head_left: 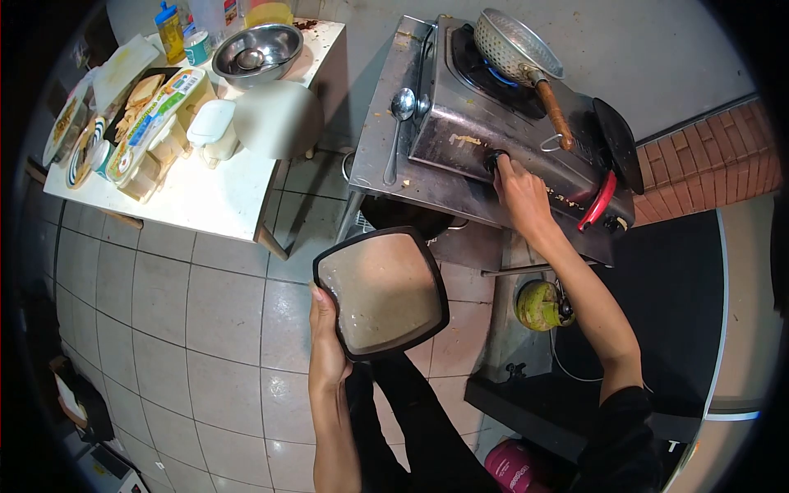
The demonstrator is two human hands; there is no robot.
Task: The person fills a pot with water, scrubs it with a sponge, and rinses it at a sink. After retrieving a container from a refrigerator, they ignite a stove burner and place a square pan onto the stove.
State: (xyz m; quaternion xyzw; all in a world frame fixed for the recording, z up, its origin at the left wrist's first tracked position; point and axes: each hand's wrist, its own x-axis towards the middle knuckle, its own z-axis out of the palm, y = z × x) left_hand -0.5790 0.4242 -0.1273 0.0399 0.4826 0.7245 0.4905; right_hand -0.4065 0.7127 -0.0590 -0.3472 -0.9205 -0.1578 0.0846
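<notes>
My left hand [325, 345] grips the left edge of a square black-rimmed bowl [442, 308], thumb over the rim. Inside it is a pale, greyish-beige content with small bubbles near the edge, apparently liquid. My right hand [522, 193] reaches to the stove front, its fingers closed around a black stove knob [495, 159]. On the burner of the metal gas stove [460, 123], a dimpled pan [514, 53] with a wooden handle [555, 115] sits above a blue flame. A black lid-like disc with a red handle [597, 201] leans at the stove's right end.
A metal spoon [397, 135] lies on the steel stand left of the stove. The white table [222, 193] holds a steel bowl [257, 53], plastic tubs [212, 123] and bottles. Below the stove is a green gas cylinder [538, 306]; a brick ledge [707, 160] stands right.
</notes>
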